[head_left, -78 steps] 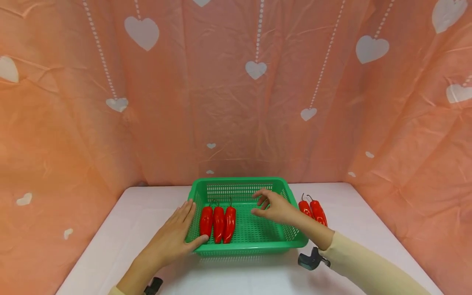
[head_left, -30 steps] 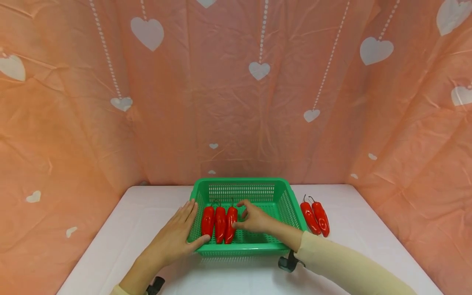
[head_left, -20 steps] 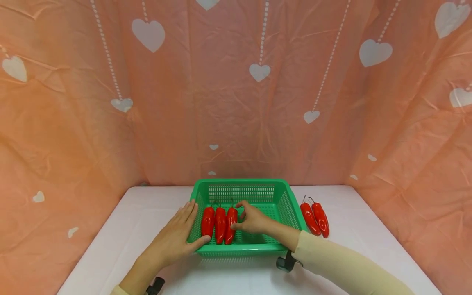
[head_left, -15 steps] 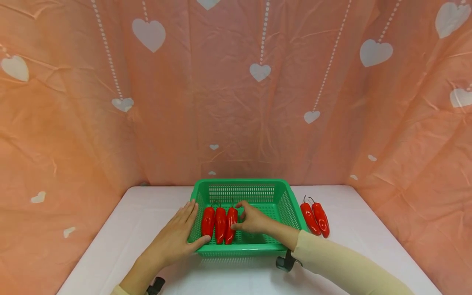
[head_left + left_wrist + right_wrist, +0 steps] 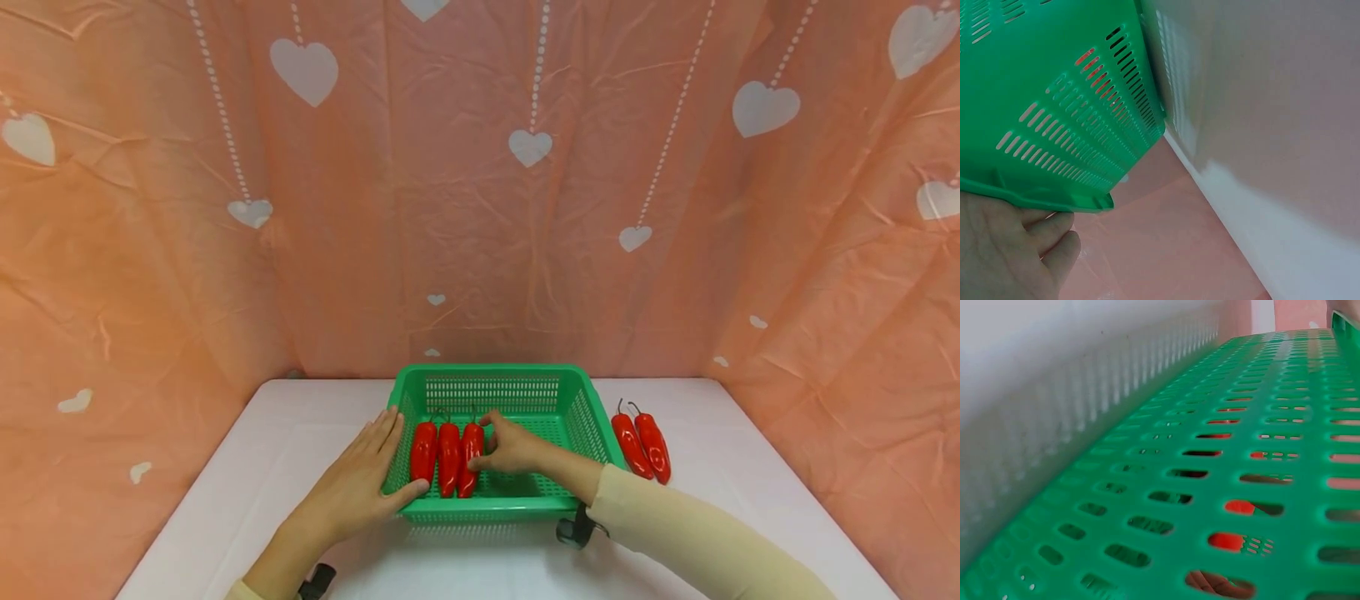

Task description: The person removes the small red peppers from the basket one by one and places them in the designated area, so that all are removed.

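Three red chili peppers lie side by side, stems away from me, at the left of a green plastic basket (image 5: 517, 503). My right hand (image 5: 512, 446) reaches into the basket and holds the rightmost chili pepper (image 5: 471, 446), thumb on its lower part and curled fingers near its stem end. Beside it are the middle chili pepper (image 5: 448, 458) and the left chili pepper (image 5: 423, 450). Along the basket's left rim rests my left hand (image 5: 352, 483), fingers extended and thumb on the front corner. In the right wrist view the basket wall (image 5: 1166, 487) hides most of my hand.
Right of the basket, two more red chili peppers lie on the white table (image 5: 300, 433): a nearer-to-basket chili pepper (image 5: 632, 446) and an outer chili pepper (image 5: 652, 448). An orange-pink curtain (image 5: 480, 250) with hearts surrounds the table on three sides.
My right hand has moved left from above the basket's right half to the rightmost pepper inside, then stayed nearly still there. The left hand keeps its place on the rim.
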The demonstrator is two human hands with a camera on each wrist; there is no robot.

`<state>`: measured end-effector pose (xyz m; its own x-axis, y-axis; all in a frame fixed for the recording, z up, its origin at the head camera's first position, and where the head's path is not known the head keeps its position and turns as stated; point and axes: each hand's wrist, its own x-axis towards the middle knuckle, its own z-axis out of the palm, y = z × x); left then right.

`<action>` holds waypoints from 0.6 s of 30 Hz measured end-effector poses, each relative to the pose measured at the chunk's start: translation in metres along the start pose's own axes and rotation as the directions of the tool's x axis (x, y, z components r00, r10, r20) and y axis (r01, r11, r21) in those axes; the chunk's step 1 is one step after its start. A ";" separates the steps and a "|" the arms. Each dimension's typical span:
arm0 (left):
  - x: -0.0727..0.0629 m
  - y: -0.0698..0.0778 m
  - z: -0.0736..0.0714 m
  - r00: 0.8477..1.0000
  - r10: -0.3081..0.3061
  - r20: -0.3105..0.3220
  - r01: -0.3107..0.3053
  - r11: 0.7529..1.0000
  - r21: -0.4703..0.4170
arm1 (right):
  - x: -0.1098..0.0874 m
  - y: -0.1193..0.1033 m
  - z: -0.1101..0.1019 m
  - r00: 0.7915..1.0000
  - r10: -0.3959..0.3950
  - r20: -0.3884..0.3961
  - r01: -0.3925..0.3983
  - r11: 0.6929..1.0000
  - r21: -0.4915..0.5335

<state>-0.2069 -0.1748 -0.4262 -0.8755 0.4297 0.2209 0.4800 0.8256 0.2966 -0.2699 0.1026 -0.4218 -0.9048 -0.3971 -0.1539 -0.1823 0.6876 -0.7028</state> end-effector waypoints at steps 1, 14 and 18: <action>0.000 0.001 0.000 1.000 0.001 0.000 -0.001 1.000 0.000 | 0.000 0.001 0.000 1.000 0.002 0.002 -0.002 1.000 0.001; 0.000 0.003 -0.001 1.000 -0.001 0.004 0.001 1.000 -0.001 | 0.003 0.003 0.006 1.000 0.000 0.008 0.000 1.000 -0.023; -0.001 0.003 0.000 1.000 -0.005 0.006 0.005 1.000 -0.004 | 0.002 0.002 0.005 1.000 -0.008 0.005 0.008 1.000 -0.014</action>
<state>-0.2049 -0.1724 -0.4252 -0.8782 0.4277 0.2142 0.4759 0.8263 0.3013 -0.2696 0.1002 -0.4273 -0.9015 -0.4053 -0.1520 -0.1947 0.6932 -0.6939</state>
